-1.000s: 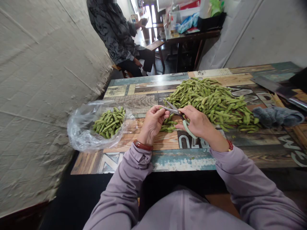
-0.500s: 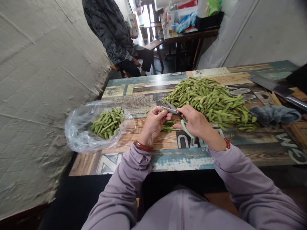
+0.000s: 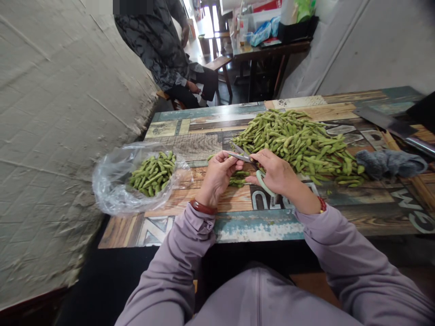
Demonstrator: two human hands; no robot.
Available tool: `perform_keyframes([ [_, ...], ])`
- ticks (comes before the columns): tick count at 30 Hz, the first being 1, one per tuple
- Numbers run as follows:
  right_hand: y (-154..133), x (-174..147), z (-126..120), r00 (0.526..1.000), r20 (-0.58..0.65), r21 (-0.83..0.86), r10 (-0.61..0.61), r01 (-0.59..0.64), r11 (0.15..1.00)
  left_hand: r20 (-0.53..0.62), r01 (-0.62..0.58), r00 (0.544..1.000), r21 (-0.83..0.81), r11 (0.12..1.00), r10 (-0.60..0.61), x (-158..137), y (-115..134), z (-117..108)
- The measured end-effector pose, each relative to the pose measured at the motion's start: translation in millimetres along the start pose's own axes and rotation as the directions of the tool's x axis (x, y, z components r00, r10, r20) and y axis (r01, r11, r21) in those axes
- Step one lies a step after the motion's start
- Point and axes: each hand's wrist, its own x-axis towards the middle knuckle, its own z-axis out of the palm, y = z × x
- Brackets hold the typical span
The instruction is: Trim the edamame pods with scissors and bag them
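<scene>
My right hand [image 3: 274, 173] is wrapped around a pair of scissors [image 3: 240, 156] with pale green handles; the blades are slightly apart and point left. Beside the blade tips, my left hand [image 3: 219, 170] is closed in a pinch around a green soybean pod, mostly covered by the fingers. A big heap of soybean pods [image 3: 288, 140] lies just beyond and to the right of my hands. A few loose pods [image 3: 238, 179] rest on the table between and beneath them. At the left, a clear plastic bag [image 3: 110, 181] lies open with trimmed-looking pods [image 3: 154, 174] inside.
The patterned wooden table [image 3: 258, 231] meets a rough white wall [image 3: 61, 113] on the left. To the right lie a grey cloth [image 3: 390, 164] and a cleaver [image 3: 384, 121]. Across the table sits a person [image 3: 163, 54] in a dark patterned top, near another cluttered table [image 3: 261, 54].
The scissor blades have closed a little, while my hands stay nearly in place. Across the table, the seated person has lowered or moved away the phone-like object held up before.
</scene>
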Motion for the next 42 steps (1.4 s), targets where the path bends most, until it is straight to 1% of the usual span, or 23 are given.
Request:
perform_keyframes([
  [4,-0.5,0.4,-0.9,1.000,-0.004,0.007,0.013,-0.013,1.000,-0.009,0.000,1.000,0.001,1.000,0.000,-0.5,0.5,-0.5],
  [10,-1.7,1.0,-1.9,1.000,0.001,0.001,0.021,-0.021,1.000,0.036,-0.030,0.999,0.004,1.000,0.029,-2.8,0.1,-0.1],
  [15,-0.8,0.6,-1.3,1.000,0.011,0.017,0.015,-0.015,1.000,0.024,-0.014,1.000,0.033,0.999,0.013,-1.1,0.8,-1.8],
  [20,0.8,-0.1,-0.8,1.000,0.024,-0.017,0.012,-0.012,1.000,0.015,-0.018,1.000,0.063,0.998,0.017,0.9,1.7,-3.1],
  [24,-0.3,-0.1,-2.1,0.998,0.065,-0.051,0.023,-0.020,0.999,-0.005,-0.032,0.999,0.111,0.993,0.032,1.1,4.7,-3.5],
  [26,-0.7,-0.1,-3.0,0.997,0.071,-0.061,0.030,-0.026,0.998,-0.026,-0.056,0.998,0.133,0.990,0.060,1.5,8.0,-4.7],
  [29,0.0,-0.1,-4.6,0.998,0.033,-0.068,0.057,-0.055,0.996,-0.075,-0.088,0.992,0.132,0.987,0.098,3.2,13.6,-9.1],
  [31,1.1,0.0,-5.5,0.997,-0.008,-0.073,0.078,-0.079,0.994,-0.079,-0.072,0.993,0.132,0.989,0.083,5.5,15.3,-13.0],
  [33,1.8,0.0,-6.2,0.995,-0.028,-0.077,0.092,-0.094,0.993,-0.065,-0.054,0.996,0.202,0.978,0.069,8.1,14.0,-16.5],
  [34,1.8,0.1,-6.4,0.995,-0.030,-0.078,0.095,-0.097,0.992,-0.057,-0.061,0.995,0.279,0.958,0.080,9.3,12.3,-17.8],
  [35,1.7,0.1,-6.5,0.995,-0.027,-0.080,0.098,-0.100,0.992,-0.048,-0.085,0.993,0.382,0.920,0.111,10.2,10.4,-18.5],
  [36,1.4,0.2,-6.6,0.994,-0.023,-0.081,0.102,-0.104,0.991,-0.035,-0.122,0.986,0.504,0.855,0.162,10.6,8.4,-18.7],
  [37,1.1,0.2,-6.7,0.994,-0.018,-0.081,0.106,-0.107,0.991,-0.010,-0.166,0.975,0.632,0.757,0.222,10.4,6.6,-18.3],
  [38,0.7,0.3,-6.8,0.994,-0.014,-0.082,0.107,-0.108,0.991,0.028,-0.203,0.961,0.749,0.630,0.277,9.7,5.1,-17.5],
  [39,0.4,0.3,-6.9,0.994,-0.013,-0.084,0.107,-0.108,0.991,0.076,-0.227,0.947,0.845,0.485,0.310,8.4,4.2,-16.2],
  [40,0.2,0.4,-7.0,0.994,-0.015,-0.088,0.106,-0.107,0.990,0.126,-0.234,0.941,0.913,0.334,0.315,6.8,3.6,-14.8],
  [41,0.1,0.5,-7.1,0.995,-0.019,-0.095,0.103,-0.104,0.990,0.167,-0.228,0.942,0.955,0.191,0.292,5.1,3.5,-13.4],
  [42,0.0,0.6,-7.3,0.995,-0.023,-0.103,0.100,-0.101,0.990,0.192,-0.215,0.949,0.974,0.067,0.250,3.5,3.6,-12.2],
])
